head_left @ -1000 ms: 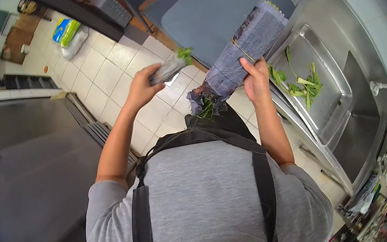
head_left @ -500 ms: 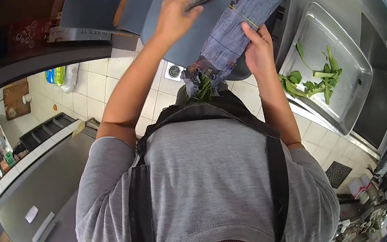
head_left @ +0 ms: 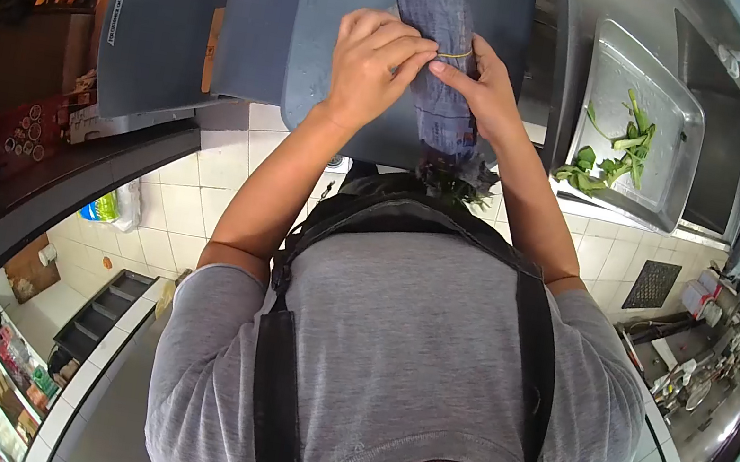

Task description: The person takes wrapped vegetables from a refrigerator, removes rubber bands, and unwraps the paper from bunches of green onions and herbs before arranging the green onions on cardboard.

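Note:
A long bundle wrapped in newspaper lies over the blue-grey table top, pointing toward my body. Dark leafy greens stick out of its near end, close to my apron. Around its middle runs a thin yellow rubber band. My left hand pinches this band at the bundle's left side, fingertips together. On the other side, my right hand grips the bundle, thumb on top near the band and fingers curled round the far side, partly hidden.
To the right, a metal tray holds loose green leaves and stems beside a steel sink. A dark grey chair stands left of the table. Tiled floor shows below.
My left hand has come right, from a small leafy roll at the table's far side to the rubber band. The bundle has turned and its near end swung right. The small roll is out of sight.

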{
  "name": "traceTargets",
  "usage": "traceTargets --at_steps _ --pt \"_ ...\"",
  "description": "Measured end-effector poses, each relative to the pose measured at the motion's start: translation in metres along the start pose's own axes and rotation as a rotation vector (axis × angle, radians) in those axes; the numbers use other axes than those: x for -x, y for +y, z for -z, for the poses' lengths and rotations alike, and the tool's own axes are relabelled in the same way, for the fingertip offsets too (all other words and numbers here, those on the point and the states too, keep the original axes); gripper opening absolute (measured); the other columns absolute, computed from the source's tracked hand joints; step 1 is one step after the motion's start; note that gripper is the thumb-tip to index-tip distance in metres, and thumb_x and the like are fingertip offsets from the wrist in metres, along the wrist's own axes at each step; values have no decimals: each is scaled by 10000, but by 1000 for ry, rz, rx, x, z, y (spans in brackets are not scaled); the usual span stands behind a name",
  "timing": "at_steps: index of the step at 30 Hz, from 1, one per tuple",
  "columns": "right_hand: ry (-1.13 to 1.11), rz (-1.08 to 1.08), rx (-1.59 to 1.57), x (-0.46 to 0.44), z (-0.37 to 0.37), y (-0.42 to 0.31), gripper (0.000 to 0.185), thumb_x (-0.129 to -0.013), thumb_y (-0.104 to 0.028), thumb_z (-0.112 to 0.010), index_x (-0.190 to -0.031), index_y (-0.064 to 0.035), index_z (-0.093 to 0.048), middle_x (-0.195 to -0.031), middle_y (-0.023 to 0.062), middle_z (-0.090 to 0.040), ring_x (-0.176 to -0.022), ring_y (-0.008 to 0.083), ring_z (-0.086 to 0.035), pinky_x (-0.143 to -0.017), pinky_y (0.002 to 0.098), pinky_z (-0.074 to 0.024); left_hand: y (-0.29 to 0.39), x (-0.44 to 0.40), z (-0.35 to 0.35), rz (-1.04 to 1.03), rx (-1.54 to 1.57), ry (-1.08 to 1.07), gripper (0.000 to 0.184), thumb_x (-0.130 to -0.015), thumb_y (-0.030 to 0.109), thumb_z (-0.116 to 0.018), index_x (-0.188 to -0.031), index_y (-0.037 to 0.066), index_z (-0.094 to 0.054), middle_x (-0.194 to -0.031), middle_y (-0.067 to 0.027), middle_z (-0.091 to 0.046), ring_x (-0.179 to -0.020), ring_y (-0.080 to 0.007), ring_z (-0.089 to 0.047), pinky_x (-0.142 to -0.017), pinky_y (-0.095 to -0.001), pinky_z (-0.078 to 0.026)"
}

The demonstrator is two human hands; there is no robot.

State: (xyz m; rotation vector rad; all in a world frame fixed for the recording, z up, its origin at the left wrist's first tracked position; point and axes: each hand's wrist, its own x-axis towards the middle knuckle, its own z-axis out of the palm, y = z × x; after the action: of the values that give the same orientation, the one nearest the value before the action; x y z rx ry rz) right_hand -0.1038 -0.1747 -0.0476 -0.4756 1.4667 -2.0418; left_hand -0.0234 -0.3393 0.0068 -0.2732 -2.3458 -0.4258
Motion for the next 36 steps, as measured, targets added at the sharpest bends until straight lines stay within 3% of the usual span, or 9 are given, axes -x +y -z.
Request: traceTargets --at_steps 4,7,13,16,19,25,28,31,36 --pt "43 -28 208 -12 -14 7 679 -740 -183 -865 -1283 84 -556 -1098 146 -694 -989 186 -657 -876 326 -524 -16 15 4 12 4 -21 136 -746 136 -817 -872 153 -770 -865 32 -697 -899 -192 -614 -860 -360 -405" --pt "-20 -100 321 -17 -23 14 684 -779 -184 -851 -1322 88 -536 -1139 140 -678 -1018 176 -641 -888 310 -512 -30 28 5 90 28 -56 139 -738 146 -826 -863 154 -765 -860 29 -702 -886 -195 -619 -846 -360 -409" --pt "-9 -81 612 -21 -39 22 813 -714 -266 -861 -1348 114 -521 -1151 199 -680 -1012 228 -656 -910 334 -505 -39 40 9 222 57 -163 97 -750 119 -806 -798 130 -723 -825 20 -688 -843 -206 -609 -789 -359 -412" --pt "0 -60 635 -26 -37 38 854 -654 -369 -863 -1313 85 -564 -1180 269 -672 -1093 357 -666 -932 396 -507 -44 45 9 228 54 -206 93 -761 104 -788 -801 120 -706 -810 20 -673 -831 -211 -599 -772 -362 -408" --pt "-19 -85 694 -26 -38 36 777 -699 -264 -862 -1320 91 -560 -1138 191 -691 -1023 231 -658 -912 338 -498 -49 48 9 255 79 -267 101 -768 111 -788 -831 117 -708 -816 15 -671 -829 -213 -594 -761 -366 -407" --pt "-5 -103 607 -32 -35 37 820 -687 -292 -871 -1327 106 -548 -1151 218 -687 -1050 267 -660 -949 350 -485 -40 49 8 299 117 -97 85 -783 118 -784 -799 87 -707 -820 -13 -677 -834 -224 -600 -807 -359 -422" --pt "-14 -92 644 -31 -37 31 848 -681 -311 -873 -1329 121 -538 -1150 236 -684 -1056 288 -663 -952 353 -486 -40 47 6 460 196 -166 75 -782 101 -776 -789 76 -706 -821 -18 -680 -841 -234 -611 -800 -358 -437" --pt "3 -87 681 -31 -34 35 878 -622 -407 -870 -1302 71 -587 -1128 254 -689 -1046 349 -677 -913 382 -508 -46 43 9 440 176 -309 63 -781 68 -759 -809 64 -703 -815 -28 -676 -839 -242 -614 -778 -360 -459" --pt "-60 -129 670 -32 -31 28 855 -646 -358 -873 -1312 86 -572 -1154 242 -685 -1054 305 -672 -939 363 -495 -52 47 7 464 264 -358 62 -790 53 -738 -817 43 -682 -814 -54 -656 -840 -218 -610 -779 -324 -470"
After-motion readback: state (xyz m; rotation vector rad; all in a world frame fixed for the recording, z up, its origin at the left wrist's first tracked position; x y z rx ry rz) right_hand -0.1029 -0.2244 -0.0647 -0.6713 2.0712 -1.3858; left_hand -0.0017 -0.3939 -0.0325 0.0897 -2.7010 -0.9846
